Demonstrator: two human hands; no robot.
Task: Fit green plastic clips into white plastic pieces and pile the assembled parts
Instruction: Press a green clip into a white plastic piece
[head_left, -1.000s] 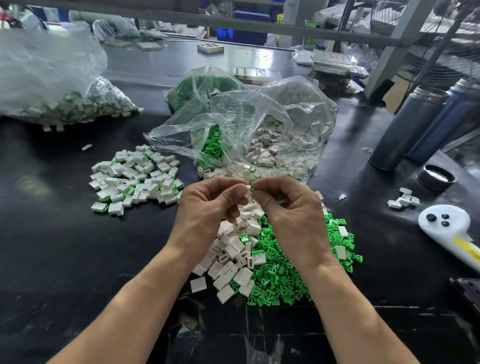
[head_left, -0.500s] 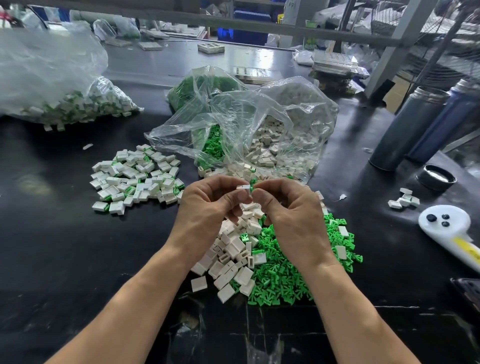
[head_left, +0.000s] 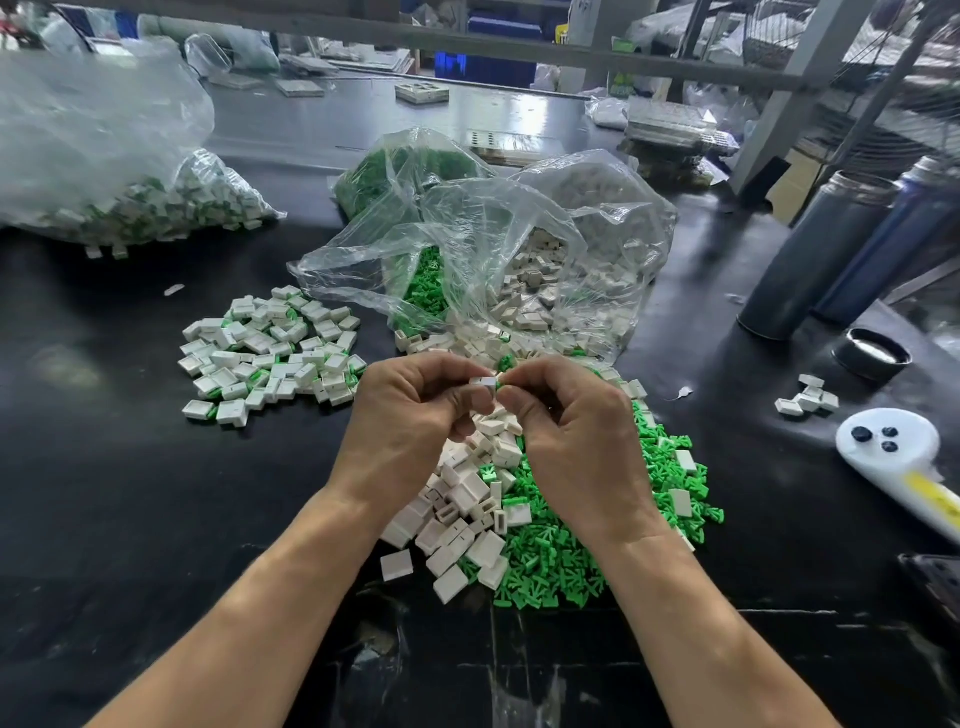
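nearest the camera, two bare forearms reach forward over the black glossy worktable. beneath the wrists lies a loose heap of small white rectangular plastic pieces, touching and partly overlapping a heap of bright green plastic clips on its right side. above these heaps the left hand and the right hand meet fingertip to fingertip, both with fingers curled: the left pinches a single white plastic piece between thumb and forefinger, and the right pinches a small green clip that sits against the end of that piece. to the left, apart from the hands, a flat pile of assembled white-and-green parts lies on the table. just beyond the hands a crumpled clear plastic bag spills white pieces and green clips. far left sits another clear bag of assembled parts. on the right are a white handheld controller with dark buttons, a round black lid and two tall dark cylindrical flasks
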